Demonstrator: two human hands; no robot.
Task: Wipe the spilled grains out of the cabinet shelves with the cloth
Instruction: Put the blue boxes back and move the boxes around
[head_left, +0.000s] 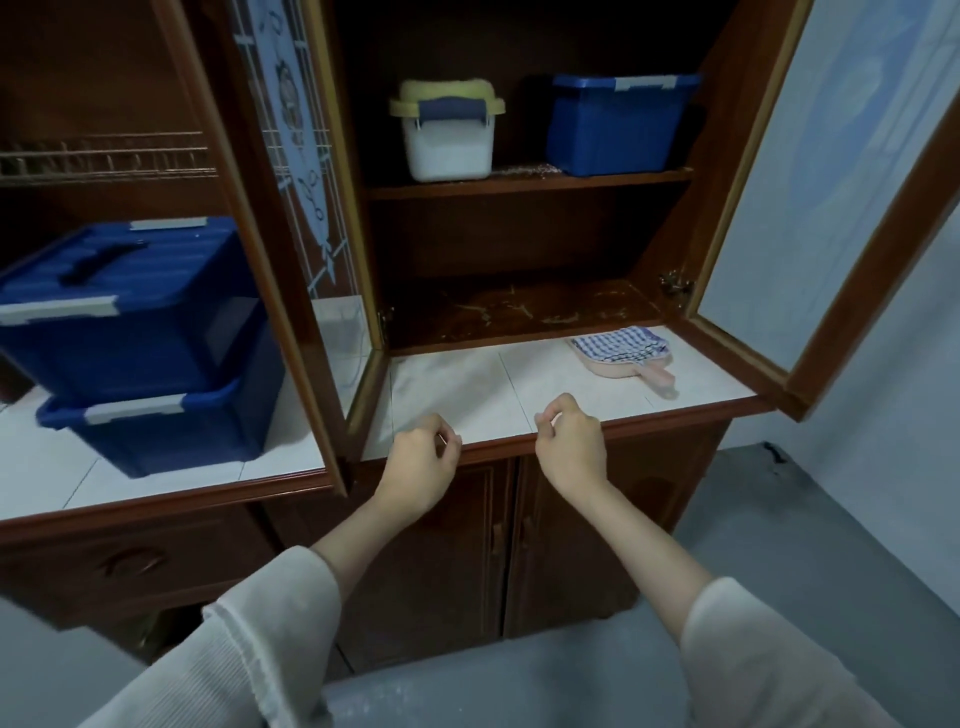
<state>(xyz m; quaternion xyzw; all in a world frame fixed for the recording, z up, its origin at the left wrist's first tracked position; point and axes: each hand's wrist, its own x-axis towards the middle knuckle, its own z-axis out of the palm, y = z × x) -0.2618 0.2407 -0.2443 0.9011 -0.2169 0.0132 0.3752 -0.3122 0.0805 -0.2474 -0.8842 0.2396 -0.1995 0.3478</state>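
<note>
both hands hang over the front edge of the tiled counter (467, 384), and neither holds anything. the left hand (418, 457) and the right hand (571, 441) each have the fingers curled in with the thumb against the forefinger, and nothing shows between them.

the checked cloth (618, 345) lies folded just beyond and to the outside of the right hand, on a pink handled pan (665, 384). neither hand touches it.

straight ahead of both hands and deeper in, the lower shelf (415, 332) carries pale streaks and scattered grains (498, 312) across most of its width. above the hands, a second patch of grains (524, 169) lies on the upper shelf (519, 189), between a white tub with a yellow lid (449, 135) and a blue bin (618, 124).

by my reading the wiping has not started. both shelves look dirty and the cloth lies unused. the cloth must be picked up first. the upper patch may need the tub or bin shifted, since the grains run close to both.
</note>
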